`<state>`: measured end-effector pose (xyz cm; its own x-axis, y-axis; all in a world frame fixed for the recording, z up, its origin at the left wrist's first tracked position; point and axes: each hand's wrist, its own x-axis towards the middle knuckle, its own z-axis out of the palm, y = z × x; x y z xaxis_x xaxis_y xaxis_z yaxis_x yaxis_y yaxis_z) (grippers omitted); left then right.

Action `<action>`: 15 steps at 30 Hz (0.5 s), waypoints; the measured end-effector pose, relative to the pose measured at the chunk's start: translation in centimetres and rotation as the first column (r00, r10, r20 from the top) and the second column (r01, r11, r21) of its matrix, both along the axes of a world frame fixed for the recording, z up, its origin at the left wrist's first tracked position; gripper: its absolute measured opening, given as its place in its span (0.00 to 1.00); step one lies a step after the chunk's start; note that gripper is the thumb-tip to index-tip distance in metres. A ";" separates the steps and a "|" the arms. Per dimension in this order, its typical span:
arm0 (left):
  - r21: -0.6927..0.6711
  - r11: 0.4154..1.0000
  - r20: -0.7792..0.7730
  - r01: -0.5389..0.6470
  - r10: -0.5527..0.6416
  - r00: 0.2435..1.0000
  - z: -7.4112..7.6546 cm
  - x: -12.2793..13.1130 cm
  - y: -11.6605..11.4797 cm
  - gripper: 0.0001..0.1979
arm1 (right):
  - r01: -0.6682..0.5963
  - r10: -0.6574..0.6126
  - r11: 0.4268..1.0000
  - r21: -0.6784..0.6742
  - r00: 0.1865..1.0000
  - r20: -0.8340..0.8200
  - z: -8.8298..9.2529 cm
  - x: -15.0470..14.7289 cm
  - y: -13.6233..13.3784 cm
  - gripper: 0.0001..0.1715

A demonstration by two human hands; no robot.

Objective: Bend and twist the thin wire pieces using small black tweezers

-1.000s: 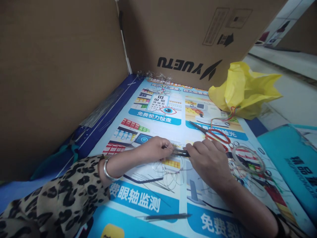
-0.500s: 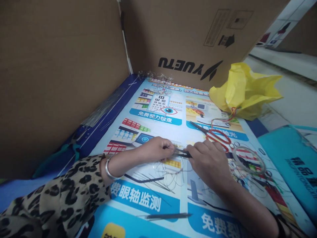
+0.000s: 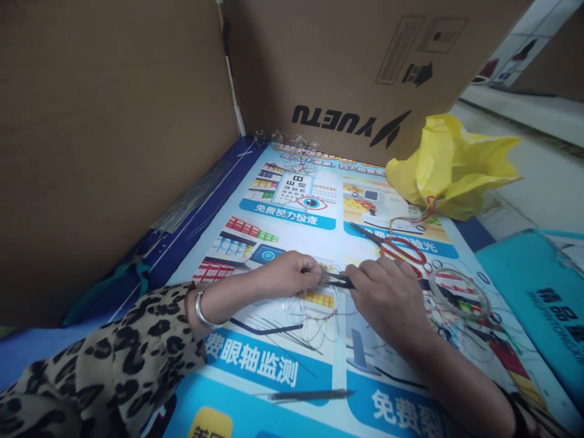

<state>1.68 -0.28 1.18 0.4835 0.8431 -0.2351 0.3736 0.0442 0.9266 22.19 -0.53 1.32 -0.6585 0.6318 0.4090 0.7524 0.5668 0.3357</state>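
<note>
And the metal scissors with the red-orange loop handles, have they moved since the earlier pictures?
No. The scissors lie in the same place against the printed blue caption strip they overlap; both drift slightly together across the view.

- I am holding dark, slim-jawed pliers [image 3: 340, 281] in my right hand [image 3: 385, 295]; they are pointing left, nearly level, my grip hiding the handles.
- I am pinching fine wirework [image 3: 326, 271] in my left hand [image 3: 296, 275], right by the pliers' tips; it is looking thin and blurred.
- Thin wire loops [image 3: 314, 319] are curling just below; whether they are joining the wirework, I cannot tell.
</note>
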 end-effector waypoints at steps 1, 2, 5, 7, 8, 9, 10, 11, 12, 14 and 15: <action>0.015 1.000 -0.006 0.004 -0.004 1.000 0.1 0.0 0.0 0.08 | 0.001 -0.001 1.000 -0.002 1.000 -0.005 0.0 0.0 0.0 0.05; 0.037 0.999 -0.017 0.008 -0.008 1.000 0.2 0.0 0.0 0.07 | -0.001 0.000 1.000 -0.006 1.000 -0.009 0.1 -0.1 0.0 0.05; 0.101 0.995 -0.062 0.020 -0.013 0.998 0.4 0.1 -0.1 0.06 | -0.018 0.018 1.000 -0.021 1.000 -0.017 0.0 -0.2 0.0 0.06; 0.119 0.993 -0.077 0.028 -0.019 0.997 0.5 0.1 -0.1 0.06 | -0.037 0.036 0.999 -0.020 0.999 -0.028 -0.2 -0.2 0.1 0.06; 0.121 0.992 -0.080 0.029 -0.020 0.997 0.5 0.1 -0.1 0.07 | -0.044 0.044 0.999 -0.014 0.998 -0.035 -0.3 -0.2 0.1 0.06; 0.121 0.992 -0.079 0.027 -0.017 0.997 0.5 0.2 -0.1 0.07 | -0.051 0.050 0.999 -0.006 0.998 -0.041 -0.4 -0.1 0.2 0.06; 0.118 0.993 -0.077 0.020 -0.011 0.997 0.4 0.2 -0.1 0.06 | -0.055 0.055 0.998 0.001 0.997 -0.045 -0.5 0.0 0.2 0.06; 0.108 0.994 -0.072 0.009 -0.001 0.997 0.4 0.2 0.0 0.06 | -0.057 0.058 0.998 0.006 0.997 -0.048 -0.6 0.0 0.2 0.07; 0.091 0.996 -0.063 -0.004 0.010 0.998 0.3 0.2 0.0 0.06 | -0.059 0.060 0.998 0.008 0.997 -0.050 -0.7 0.1 0.3 0.07; 0.032 0.999 -0.034 -0.029 0.030 0.999 0.2 0.2 0.0 0.05 | -0.058 0.058 0.998 0.009 0.997 -0.051 -0.8 0.3 0.3 0.08; -0.001 0.999 -0.021 -0.040 0.040 0.999 0.2 0.1 0.0 0.05 | -0.053 0.054 0.999 0.010 0.997 -0.053 -0.9 0.3 0.4 0.08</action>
<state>1.82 -0.25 1.37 0.4441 0.8615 -0.2462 0.3911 0.0608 0.9184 22.49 -0.17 0.45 -0.6684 0.5924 0.4498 0.7379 0.6041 0.3009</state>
